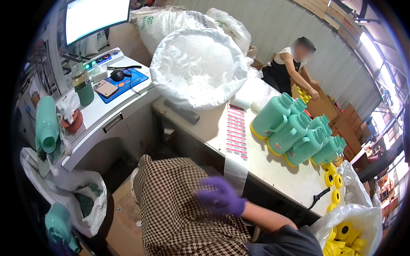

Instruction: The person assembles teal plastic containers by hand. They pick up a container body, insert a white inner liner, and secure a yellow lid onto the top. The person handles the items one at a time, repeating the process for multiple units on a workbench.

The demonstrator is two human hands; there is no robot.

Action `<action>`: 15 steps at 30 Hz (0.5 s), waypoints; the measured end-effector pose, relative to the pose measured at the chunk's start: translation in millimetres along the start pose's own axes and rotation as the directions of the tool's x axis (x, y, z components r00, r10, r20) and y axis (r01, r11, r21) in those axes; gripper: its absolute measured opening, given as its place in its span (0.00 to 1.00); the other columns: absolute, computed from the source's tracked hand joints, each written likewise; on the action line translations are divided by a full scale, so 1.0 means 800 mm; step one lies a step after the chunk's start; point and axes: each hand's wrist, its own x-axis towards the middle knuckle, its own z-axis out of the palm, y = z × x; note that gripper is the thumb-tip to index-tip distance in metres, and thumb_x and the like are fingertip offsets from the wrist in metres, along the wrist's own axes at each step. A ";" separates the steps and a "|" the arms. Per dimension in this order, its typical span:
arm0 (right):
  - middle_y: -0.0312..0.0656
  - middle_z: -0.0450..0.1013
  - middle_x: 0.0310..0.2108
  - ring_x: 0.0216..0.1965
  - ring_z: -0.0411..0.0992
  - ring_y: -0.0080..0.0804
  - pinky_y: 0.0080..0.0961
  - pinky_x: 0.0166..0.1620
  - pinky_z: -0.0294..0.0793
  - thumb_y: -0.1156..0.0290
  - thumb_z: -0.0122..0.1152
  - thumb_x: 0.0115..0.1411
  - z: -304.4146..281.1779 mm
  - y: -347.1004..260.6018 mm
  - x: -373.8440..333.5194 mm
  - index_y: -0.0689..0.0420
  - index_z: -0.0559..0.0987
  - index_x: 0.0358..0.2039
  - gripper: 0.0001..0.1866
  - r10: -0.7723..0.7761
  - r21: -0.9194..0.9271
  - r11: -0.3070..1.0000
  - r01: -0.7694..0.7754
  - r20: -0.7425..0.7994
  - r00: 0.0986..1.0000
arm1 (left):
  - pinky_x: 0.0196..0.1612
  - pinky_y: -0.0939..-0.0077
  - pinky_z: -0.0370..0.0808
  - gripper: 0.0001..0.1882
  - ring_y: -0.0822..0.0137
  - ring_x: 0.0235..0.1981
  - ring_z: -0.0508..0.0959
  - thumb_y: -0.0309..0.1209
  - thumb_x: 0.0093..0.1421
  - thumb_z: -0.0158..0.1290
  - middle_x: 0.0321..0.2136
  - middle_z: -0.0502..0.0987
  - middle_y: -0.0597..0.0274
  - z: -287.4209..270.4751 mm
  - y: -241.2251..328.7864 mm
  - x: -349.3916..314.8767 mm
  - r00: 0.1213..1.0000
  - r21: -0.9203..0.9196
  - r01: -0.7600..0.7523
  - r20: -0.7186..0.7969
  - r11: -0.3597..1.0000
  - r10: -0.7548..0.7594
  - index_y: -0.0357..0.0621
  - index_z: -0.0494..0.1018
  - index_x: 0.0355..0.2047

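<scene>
At the lower left edge, my left hand point(63, 247) in a dark purple glove is closed around the lower part of a teal plastic jug point(58, 222). Shadow and the picture's rim hide most of those fingers. A white sack point(96, 213) holding teal scraps stands right beside this jug. My right hand point(220, 196), gloved in purple, hovers in front of the brown checkered apron point(171, 187). Its fingers look stretched out and slightly blurred, with nothing visible in them. Another teal jug point(48, 128) lies on its side at the desk's left end.
Several teal jugs with yellow bases point(294, 128) stand on the worktable point(273, 168), beside a label strip point(236, 132) and yellow rings point(336, 196). A big bag of white plastic pieces point(198, 68) sits behind. Yellow caps point(344, 239) fill a bag at right. A person point(294, 64) works beyond.
</scene>
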 end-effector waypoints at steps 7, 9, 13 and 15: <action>0.48 0.67 0.62 0.35 0.78 0.38 0.31 0.32 0.77 0.64 0.64 0.60 0.172 -0.094 0.026 0.49 0.68 0.64 0.32 -0.311 0.345 0.904 0.253 0.121 0.943 | 0.60 0.48 0.69 0.17 0.40 0.55 0.74 0.35 0.50 0.67 0.53 0.77 0.45 0.034 0.301 0.033 0.855 -0.583 -0.400 0.041 0.707 0.517 0.44 0.79 0.39; 0.49 0.67 0.62 0.35 0.77 0.43 0.34 0.33 0.78 0.63 0.65 0.59 0.205 -0.093 0.010 0.52 0.66 0.64 0.33 -0.203 0.481 0.874 0.076 0.219 0.954 | 0.61 0.48 0.70 0.24 0.41 0.55 0.75 0.37 0.47 0.69 0.54 0.76 0.46 0.032 0.326 0.056 0.757 -0.597 -0.529 -0.010 0.603 0.654 0.45 0.77 0.44; 0.47 0.68 0.58 0.33 0.77 0.43 0.36 0.31 0.78 0.60 0.67 0.57 0.215 -0.070 0.001 0.50 0.65 0.64 0.36 -0.177 0.391 0.909 0.143 0.051 0.983 | 0.59 0.50 0.71 0.37 0.46 0.44 0.80 0.40 0.40 0.71 0.46 0.79 0.51 0.064 0.339 0.064 0.831 -0.727 -0.383 -0.001 0.570 0.557 0.49 0.69 0.51; 0.46 0.68 0.58 0.34 0.77 0.42 0.36 0.33 0.78 0.59 0.68 0.55 0.212 -0.068 -0.001 0.49 0.66 0.63 0.36 -0.163 0.273 0.956 0.105 0.199 0.966 | 0.59 0.49 0.71 0.41 0.46 0.43 0.80 0.39 0.34 0.73 0.45 0.79 0.51 0.073 0.343 0.070 0.803 -0.739 -0.386 0.025 0.552 0.596 0.48 0.69 0.51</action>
